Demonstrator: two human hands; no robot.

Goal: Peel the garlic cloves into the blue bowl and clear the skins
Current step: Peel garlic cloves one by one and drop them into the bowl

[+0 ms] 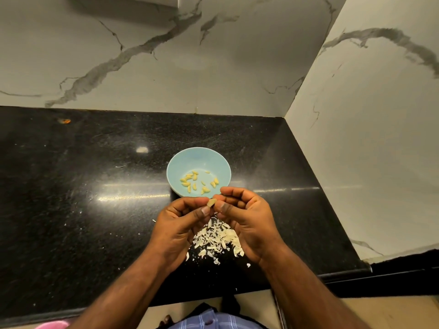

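Observation:
A light blue bowl (180, 160) stands on the black counter and holds several peeled yellow garlic cloves (191, 182). Just in front of the bowl, my left hand (180, 224) and my right hand (247, 217) meet, and both pinch one small garlic clove (211, 202) between thumbs and fingertips. Below the hands, a pile of pale garlic skins (217, 238) lies on the counter, partly hidden by my right palm.
The black speckled counter (95, 186) runs left, bounded by marble walls behind and to the right. Small skin flecks are scattered left of the hands. An orange scrap (64, 120) lies at the far left back. The counter's front edge is near my body.

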